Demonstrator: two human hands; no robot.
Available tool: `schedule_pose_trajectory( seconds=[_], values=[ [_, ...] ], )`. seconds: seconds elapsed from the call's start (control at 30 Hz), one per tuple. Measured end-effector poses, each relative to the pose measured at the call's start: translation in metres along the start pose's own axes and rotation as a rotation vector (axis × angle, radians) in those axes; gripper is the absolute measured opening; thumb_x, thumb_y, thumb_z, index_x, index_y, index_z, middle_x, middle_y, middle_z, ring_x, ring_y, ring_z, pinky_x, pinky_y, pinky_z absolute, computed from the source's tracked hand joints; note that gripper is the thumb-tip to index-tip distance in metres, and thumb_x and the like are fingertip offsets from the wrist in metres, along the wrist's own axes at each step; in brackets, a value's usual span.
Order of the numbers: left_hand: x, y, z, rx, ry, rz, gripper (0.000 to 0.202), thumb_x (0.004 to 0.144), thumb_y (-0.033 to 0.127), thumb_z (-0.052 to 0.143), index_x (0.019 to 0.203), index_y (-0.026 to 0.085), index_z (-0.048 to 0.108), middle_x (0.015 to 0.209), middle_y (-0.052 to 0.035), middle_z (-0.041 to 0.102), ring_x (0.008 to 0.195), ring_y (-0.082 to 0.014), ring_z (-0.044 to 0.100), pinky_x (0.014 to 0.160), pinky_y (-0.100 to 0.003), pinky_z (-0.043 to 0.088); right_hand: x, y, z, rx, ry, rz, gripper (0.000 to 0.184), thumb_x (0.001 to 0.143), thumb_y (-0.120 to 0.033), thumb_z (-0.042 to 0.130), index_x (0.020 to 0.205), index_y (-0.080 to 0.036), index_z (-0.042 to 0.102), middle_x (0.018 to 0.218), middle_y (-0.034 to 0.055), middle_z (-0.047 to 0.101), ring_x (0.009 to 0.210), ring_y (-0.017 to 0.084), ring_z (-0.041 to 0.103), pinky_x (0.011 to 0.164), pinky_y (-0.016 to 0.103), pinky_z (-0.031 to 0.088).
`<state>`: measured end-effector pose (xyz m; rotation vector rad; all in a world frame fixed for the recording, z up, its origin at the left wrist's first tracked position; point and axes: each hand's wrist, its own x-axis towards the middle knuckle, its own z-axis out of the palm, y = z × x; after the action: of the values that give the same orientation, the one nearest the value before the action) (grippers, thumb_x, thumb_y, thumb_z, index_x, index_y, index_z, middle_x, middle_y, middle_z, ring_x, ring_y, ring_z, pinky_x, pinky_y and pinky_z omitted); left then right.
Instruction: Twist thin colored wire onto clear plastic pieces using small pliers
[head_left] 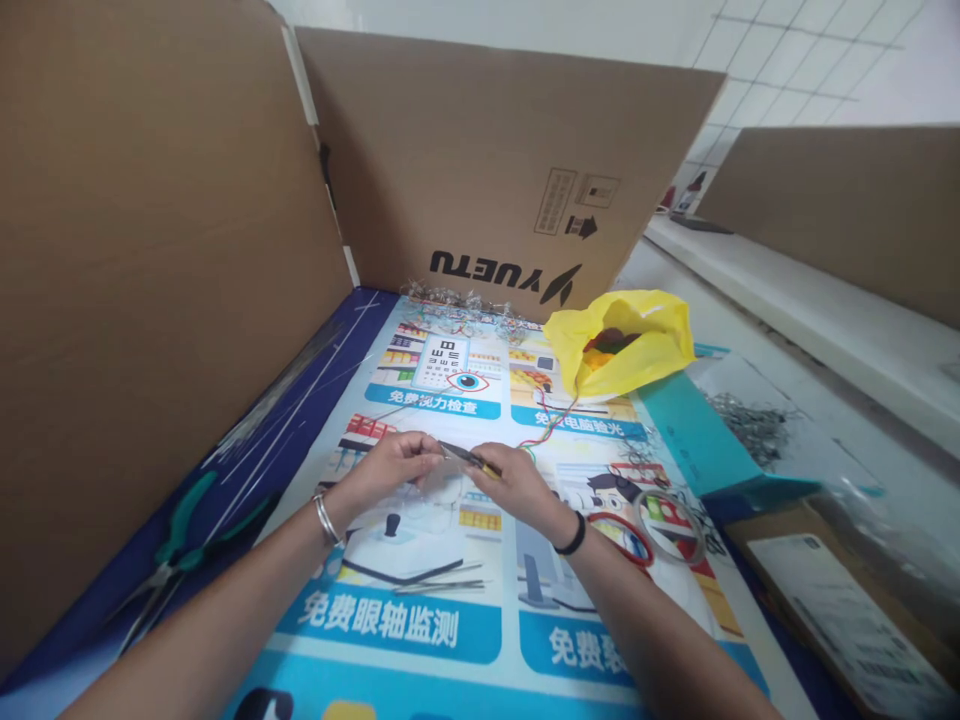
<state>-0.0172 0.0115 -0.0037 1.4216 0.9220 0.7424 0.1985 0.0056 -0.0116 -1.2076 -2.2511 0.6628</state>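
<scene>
My left hand [409,462], wearing a silver bangle, is closed in a pinch over the middle of the printed mat [510,540]. What its fingertips hold is too small to make out. Close beside it, my right hand [517,485] grips small pliers [469,458] with dark jaws and a yellow handle. The jaws point left and reach the left fingertips. Below the hands, several thin metal rods [442,582] lie on the mat. A red, green and yellow cord [551,425] runs behind the right hand.
A yellow bag [645,325] holds coloured bundles. Teal-handled pliers [184,540] and long wires [277,400] lie at left. Wire scraps [472,300] line the cardboard wall [480,160]. Red [622,540] and silver rings [667,525] sit right, near a labelled package [832,590].
</scene>
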Motion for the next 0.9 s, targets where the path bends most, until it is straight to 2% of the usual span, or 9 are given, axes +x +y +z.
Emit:
schedule_pose_trajectory(
  seconds=[0.27,0.57,0.73,0.9],
  values=[
    [0.001,-0.001,0.005,-0.087,0.053,-0.061,0.02,0.078,0.033,0.058,0.071,0.016,0.052,0.053,0.0052,0.048,0.05,-0.0075,0.041,0.053,-0.021,0.032,-0.001,0.004,0.004,-0.02,0.002,0.011,0.014,0.085,-0.029,0.051,0.08,-0.019,0.058,0.076,0.0017,0.06,0.07,0.014,0.054,0.063,0.024,0.036],
    [0.001,-0.005,0.007,-0.181,0.06,-0.153,0.019,0.075,0.032,0.061,0.072,0.014,0.057,0.054,0.0054,0.048,0.041,-0.0042,0.037,0.043,-0.02,0.024,0.0,0.007,0.008,0.013,0.003,-0.012,0.012,0.086,-0.028,0.051,0.082,-0.02,0.059,0.078,0.0016,0.062,0.073,0.014,0.055,0.063,0.023,0.038],
    [0.001,-0.005,0.008,-0.175,0.071,-0.164,0.021,0.074,0.032,0.062,0.065,0.014,0.054,0.049,0.007,0.042,0.039,-0.003,0.029,0.04,-0.019,0.018,0.001,0.007,0.01,0.028,0.012,-0.023,0.011,0.085,-0.027,0.052,0.081,-0.019,0.058,0.078,0.0016,0.061,0.073,0.014,0.054,0.064,0.024,0.038],
    [0.001,-0.002,0.01,-0.082,0.164,-0.178,0.02,0.071,0.033,0.062,0.067,0.015,0.054,0.049,0.0076,0.04,0.04,-0.0036,0.027,0.041,-0.019,0.019,0.003,0.011,0.004,0.023,-0.015,-0.025,0.01,0.083,-0.026,0.054,0.077,-0.019,0.058,0.071,-0.0001,0.057,0.069,0.013,0.052,0.061,0.023,0.036]
  ],
)
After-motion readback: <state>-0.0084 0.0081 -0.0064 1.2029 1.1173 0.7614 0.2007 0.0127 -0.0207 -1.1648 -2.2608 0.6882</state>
